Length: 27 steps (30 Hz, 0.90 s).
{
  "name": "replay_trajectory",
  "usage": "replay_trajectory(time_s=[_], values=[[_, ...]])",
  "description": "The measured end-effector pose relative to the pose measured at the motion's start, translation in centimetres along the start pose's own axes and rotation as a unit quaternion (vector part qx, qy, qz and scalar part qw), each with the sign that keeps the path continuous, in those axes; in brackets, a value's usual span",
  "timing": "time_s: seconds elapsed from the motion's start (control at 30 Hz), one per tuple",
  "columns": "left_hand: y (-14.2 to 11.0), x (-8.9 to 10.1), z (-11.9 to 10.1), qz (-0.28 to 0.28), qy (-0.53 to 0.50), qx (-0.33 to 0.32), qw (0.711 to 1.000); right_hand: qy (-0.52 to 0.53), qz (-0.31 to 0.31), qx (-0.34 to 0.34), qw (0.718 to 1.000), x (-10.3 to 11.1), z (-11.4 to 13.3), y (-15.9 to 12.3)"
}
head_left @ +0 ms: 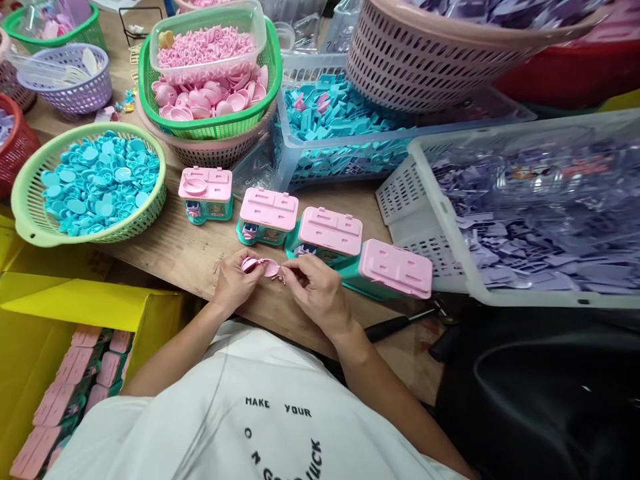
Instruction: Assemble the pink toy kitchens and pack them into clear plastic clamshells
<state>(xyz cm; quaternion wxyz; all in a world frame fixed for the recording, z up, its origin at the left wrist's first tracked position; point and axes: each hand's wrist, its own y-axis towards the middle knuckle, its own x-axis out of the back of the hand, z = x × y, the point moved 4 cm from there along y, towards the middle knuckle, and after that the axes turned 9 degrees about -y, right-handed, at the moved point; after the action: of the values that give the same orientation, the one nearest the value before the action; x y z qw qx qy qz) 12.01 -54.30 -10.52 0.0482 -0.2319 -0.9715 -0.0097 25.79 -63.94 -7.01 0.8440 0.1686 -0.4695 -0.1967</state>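
Note:
Pinched in my left hand (pixel 237 280) is a pink plastic piece (pixel 271 268), rounded like the shallow oval parts in the green basket. The fingers of my right hand (pixel 317 288) are closed at its other end, on a small pink bit that I cannot make out clearly. Just beyond my hands stands a slanting row of pink-topped teal toy boxes: one with a pink oval dish on its lid (pixel 205 193), a second box (pixel 269 215), a third box (pixel 330 233) and, by my right wrist, the nearest box (pixel 395 268).
A light green basket (pixel 25 193) holds turquoise round pieces. Pink parts fill a green basket (pixel 273 87); turquoise parts fill a clear crate (pixel 345 163). A white crate (pixel 455 233) holds lilac parts. A hammer (pixel 390 328) lies right; a yellow box (pixel 150 333) of finished-looking toys stands left.

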Motion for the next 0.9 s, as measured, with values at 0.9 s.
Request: replay_trajectory(time_s=[0.9], values=[[-0.8, -0.2, -0.4, -0.030, 0.142, -0.114, 0.983, 0.099, -0.017, -0.075, 0.992, -2.7, 0.6, -0.6]])
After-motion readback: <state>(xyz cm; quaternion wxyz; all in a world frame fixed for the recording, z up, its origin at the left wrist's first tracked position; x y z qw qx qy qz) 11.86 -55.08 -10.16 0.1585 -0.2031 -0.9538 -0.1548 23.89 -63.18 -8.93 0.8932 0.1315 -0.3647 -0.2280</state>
